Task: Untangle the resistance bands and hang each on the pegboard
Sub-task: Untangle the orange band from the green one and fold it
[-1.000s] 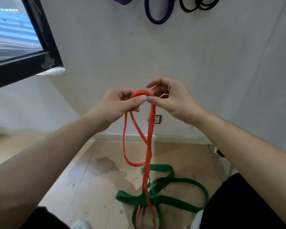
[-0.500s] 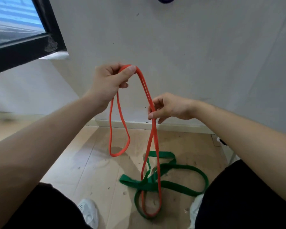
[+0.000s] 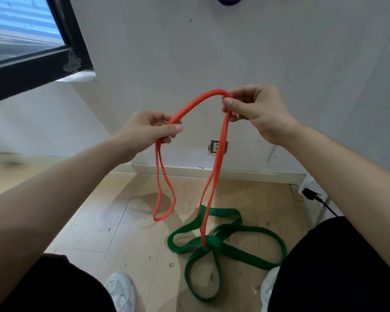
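1. Orange band (image 3: 221,140): arches between both grips; its long axis drops toward 6 o'clock into the green band (image 3: 234,251), knotted on the floor (image 3: 122,221).
2. Right grip (image 3: 254,109): pinches the snagged strand's top, 1 o'clock from the knot; the nearer hand.
3. Left grip (image 3: 149,129): pinches the free loop, 11 o'clock.

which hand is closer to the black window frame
Left. The left hand grips the orange rubber resistance band below and right of the black window frame; the right hand pinches the same band farther right.
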